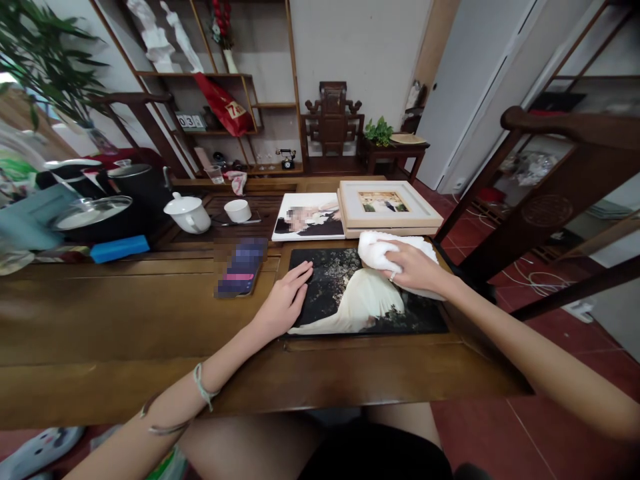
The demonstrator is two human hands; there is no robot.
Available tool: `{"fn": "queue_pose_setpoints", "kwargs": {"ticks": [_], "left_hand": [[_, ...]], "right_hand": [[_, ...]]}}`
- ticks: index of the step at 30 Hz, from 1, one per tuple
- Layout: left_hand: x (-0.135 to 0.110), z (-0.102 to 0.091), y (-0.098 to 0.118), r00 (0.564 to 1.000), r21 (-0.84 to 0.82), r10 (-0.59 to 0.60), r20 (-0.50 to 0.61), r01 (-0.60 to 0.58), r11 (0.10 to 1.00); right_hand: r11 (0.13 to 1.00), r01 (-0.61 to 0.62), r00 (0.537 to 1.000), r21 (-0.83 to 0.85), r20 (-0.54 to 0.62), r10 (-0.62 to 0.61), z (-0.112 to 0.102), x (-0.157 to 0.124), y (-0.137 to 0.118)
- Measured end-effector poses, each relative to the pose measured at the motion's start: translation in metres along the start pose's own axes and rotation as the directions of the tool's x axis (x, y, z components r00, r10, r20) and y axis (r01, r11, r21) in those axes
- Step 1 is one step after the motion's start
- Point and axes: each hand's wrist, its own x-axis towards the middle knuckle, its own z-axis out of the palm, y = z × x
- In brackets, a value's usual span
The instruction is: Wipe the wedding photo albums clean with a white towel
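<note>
A dark photo panel showing a long white dress lies flat on the wooden table, close to its front edge. Fingers stretched out, my left hand rests on the panel's left edge. My right hand is closed around a bunched white cloth, which lies over the panel's upper right part and hides that corner. Just behind the panel are a white-edged photo print and a stack of light wooden picture frames.
Left of the panel lies a phone. Farther left stand a white lidded cup, a small white bowl, a blue box and a dark pot. A wooden chair stands at the table's right side.
</note>
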Motion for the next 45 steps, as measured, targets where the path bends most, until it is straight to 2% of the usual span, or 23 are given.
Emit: {"fn": "queue_pose_setpoints", "kwargs": {"ticks": [3,6,10,13,15,19,22,24,27,30,33,35,37,41,45], "left_hand": [[0.000,0.000,0.000,1.000,0.007,0.004,-0.001,-0.004,1.000],[0.000,0.001,0.000,1.000,0.009,0.003,0.003,-0.003,1.000],[0.001,0.001,-0.001,1.000,0.009,0.001,0.007,-0.001,1.000],[0.001,0.000,-0.001,1.000,0.007,0.001,0.011,-0.001,1.000],[0.001,0.000,-0.001,1.000,0.004,0.004,0.013,-0.004,1.000],[0.000,0.000,0.000,1.000,-0.007,0.007,0.003,-0.007,1.000],[0.001,0.000,0.001,1.000,-0.009,0.001,-0.011,-0.001,1.000],[0.001,0.001,0.001,1.000,-0.010,-0.001,-0.015,0.001,1.000],[0.001,0.001,0.001,1.000,-0.009,-0.001,-0.012,0.001,1.000],[0.001,0.001,0.001,1.000,-0.011,-0.006,-0.008,0.006,1.000],[0.001,0.000,0.002,1.000,-0.010,-0.020,-0.004,0.020,1.000],[0.001,0.000,0.002,1.000,-0.010,-0.026,-0.001,0.026,1.000],[0.001,-0.001,0.002,1.000,-0.013,-0.026,0.005,0.026,1.000],[0.001,-0.001,0.003,1.000,-0.018,-0.021,0.002,0.021,1.000],[0.001,-0.001,0.002,1.000,-0.013,-0.008,-0.002,0.008,1.000]], "right_hand": [[0.997,0.070,0.998,0.014,0.002,-0.070,0.001,-0.004,-0.010],[0.990,0.135,0.991,0.050,0.018,-0.136,0.004,-0.015,-0.046],[0.965,0.225,0.966,0.138,0.096,-0.239,0.006,-0.033,-0.103],[0.943,0.264,0.950,0.202,0.113,-0.290,0.005,-0.045,-0.121],[0.951,0.231,0.967,0.208,0.057,-0.247,0.005,-0.052,-0.115],[0.987,0.070,0.995,0.146,-0.079,-0.059,0.001,-0.066,-0.076],[0.994,-0.031,0.994,0.101,-0.106,0.041,-0.003,-0.074,-0.052],[0.995,-0.059,0.993,0.078,-0.095,0.066,-0.006,-0.076,-0.046],[0.998,-0.027,0.998,0.054,-0.059,0.031,-0.007,-0.077,-0.058],[0.993,0.091,0.995,0.078,0.022,-0.093,-0.006,-0.078,-0.084],[0.959,0.229,0.965,0.167,0.094,-0.247,-0.006,-0.078,-0.105],[0.940,0.269,0.950,0.212,0.101,-0.294,-0.007,-0.076,-0.105],[0.936,0.268,0.954,0.229,0.071,-0.291,-0.008,-0.070,-0.094],[0.946,0.235,0.971,0.224,-0.020,-0.237,-0.010,-0.049,-0.052],[0.976,0.140,0.990,0.165,0.008,-0.143,-0.009,-0.024,-0.012]]}}
